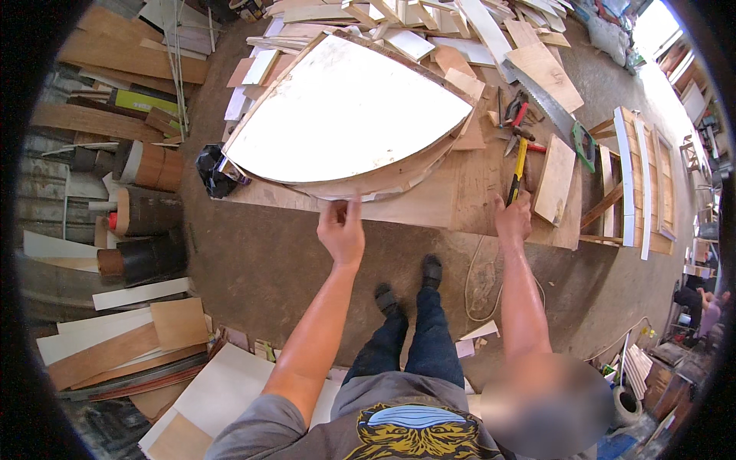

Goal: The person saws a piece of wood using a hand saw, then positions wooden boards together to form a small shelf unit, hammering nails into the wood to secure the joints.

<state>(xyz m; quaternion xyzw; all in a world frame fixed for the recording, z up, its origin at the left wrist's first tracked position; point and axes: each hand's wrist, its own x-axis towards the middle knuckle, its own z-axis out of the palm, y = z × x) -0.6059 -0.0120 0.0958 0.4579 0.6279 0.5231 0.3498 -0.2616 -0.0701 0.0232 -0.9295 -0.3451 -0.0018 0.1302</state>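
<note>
White panel (349, 111), pointed at left and right with a curved near edge, laid on the table (483, 188); a curved wooden layer is seen under its near side. Left hand (341, 234) held at the table's near edge, just below the panel's curve; fingers bunched, but whether anything is pinched there cannot be told. Right hand's grip (513, 217) closed round the lower handle of a yellow-and-black hammer (520, 162), its head pointed away from the body, near red-handled pliers (521, 115). A short wooden board (554, 180) is placed just right of the hammer. Beyond it, a handsaw (546, 98) with a green handle is laid slantwise. Wood offcuts (414, 44) are heaped behind the panel. A black plastic bag (215, 172) is seen by the table's left end; a slatted wooden frame (645, 180) is stood at right.
</note>
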